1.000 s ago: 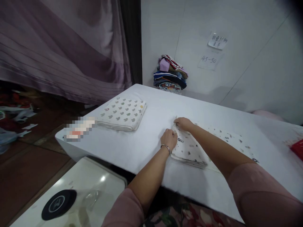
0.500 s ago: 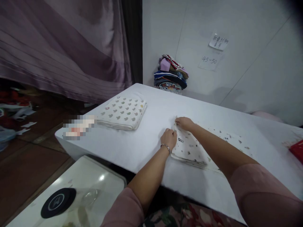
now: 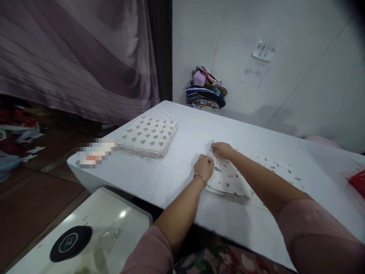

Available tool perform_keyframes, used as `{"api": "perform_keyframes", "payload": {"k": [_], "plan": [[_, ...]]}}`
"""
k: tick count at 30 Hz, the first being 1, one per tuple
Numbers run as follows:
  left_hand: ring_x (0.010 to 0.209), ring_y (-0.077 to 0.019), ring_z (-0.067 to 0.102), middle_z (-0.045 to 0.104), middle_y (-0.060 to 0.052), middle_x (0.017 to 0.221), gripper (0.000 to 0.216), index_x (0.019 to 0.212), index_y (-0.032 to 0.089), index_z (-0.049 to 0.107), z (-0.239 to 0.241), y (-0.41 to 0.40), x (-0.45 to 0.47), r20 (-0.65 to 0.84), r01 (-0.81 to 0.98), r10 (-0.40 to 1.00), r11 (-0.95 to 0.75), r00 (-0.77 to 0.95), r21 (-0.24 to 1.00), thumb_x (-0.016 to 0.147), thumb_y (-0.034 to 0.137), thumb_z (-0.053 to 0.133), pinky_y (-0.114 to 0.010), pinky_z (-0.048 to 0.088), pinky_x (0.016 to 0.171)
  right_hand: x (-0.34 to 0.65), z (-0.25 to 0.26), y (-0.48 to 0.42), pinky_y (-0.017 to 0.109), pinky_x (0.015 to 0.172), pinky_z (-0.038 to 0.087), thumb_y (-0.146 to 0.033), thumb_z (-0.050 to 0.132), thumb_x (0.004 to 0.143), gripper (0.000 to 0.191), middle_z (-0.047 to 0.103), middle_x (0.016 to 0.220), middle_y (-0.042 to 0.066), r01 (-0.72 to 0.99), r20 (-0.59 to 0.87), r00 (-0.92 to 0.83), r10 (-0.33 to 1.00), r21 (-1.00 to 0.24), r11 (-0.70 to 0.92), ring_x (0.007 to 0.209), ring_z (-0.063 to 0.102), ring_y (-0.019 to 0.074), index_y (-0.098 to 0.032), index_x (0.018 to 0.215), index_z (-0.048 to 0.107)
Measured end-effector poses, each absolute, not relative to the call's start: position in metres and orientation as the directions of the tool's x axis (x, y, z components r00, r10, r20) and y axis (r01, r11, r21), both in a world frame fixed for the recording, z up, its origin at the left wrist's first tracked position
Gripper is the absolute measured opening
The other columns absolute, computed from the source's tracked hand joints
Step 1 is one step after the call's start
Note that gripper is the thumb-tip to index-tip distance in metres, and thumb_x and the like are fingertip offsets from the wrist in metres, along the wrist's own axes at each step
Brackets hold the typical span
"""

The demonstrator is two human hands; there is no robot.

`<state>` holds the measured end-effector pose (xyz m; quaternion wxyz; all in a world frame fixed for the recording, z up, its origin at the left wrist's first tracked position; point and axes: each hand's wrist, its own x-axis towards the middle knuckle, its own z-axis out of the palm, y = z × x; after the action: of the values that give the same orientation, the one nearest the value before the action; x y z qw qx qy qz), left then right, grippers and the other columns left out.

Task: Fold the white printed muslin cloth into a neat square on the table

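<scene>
On the white cloth-covered table [image 3: 182, 171], both hands pinching one corner of the folded white printed cloth [image 3: 228, 180], left hand [image 3: 203, 166] beside right hand [image 3: 223, 150]; another folded spotted cloth [image 3: 148, 136] finished at ten o'clock.

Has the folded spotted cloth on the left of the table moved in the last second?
No. The folded spotted cloth lies at the same spot near the table's left corner; only the camera shifted slightly.

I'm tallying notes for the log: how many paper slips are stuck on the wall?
2. One slip with handwriting sits higher on the wall; the other, reading 45-50, is just below and left of it. Others may lie outside the view.
</scene>
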<state>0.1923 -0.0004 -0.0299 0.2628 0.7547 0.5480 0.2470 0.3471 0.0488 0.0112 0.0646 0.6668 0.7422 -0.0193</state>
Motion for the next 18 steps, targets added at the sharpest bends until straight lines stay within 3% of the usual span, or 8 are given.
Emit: {"api": "perform_keyframes", "payload": {"k": [9,18], "plan": [[0.086,-0.0140,0.059,0.062,-0.002,0.091,0.023,0.081,0.023,0.067,-0.030,0.002,0.192,0.058,0.674,0.944,-0.275,0.326,0.685,0.090,0.035,0.050,-0.024,0.043,0.073,0.360,0.010,0.043,0.026,0.076,0.042,-0.018,0.044,0.086,0.030,0.068,0.108,0.006,0.995,-0.111,-0.081,0.990,0.041,0.086,0.095,0.061,0.0199,-0.023,0.108,0.064],[0.088,-0.0146,0.059,0.062,-0.004,0.100,0.023,0.085,0.022,0.068,-0.034,0.002,0.192,0.064,0.705,0.953,-0.264,0.297,0.658,0.090,0.032,0.047,-0.025,0.044,0.074,0.352,0.013,0.053,0.027,0.077,0.043,-0.024,0.043,0.089,0.032,0.067,0.112,0.007,0.985,-0.207,-0.111,0.972,0.109,0.136,0.100,0.061,0.0222,-0.024,0.112,0.063]]}}
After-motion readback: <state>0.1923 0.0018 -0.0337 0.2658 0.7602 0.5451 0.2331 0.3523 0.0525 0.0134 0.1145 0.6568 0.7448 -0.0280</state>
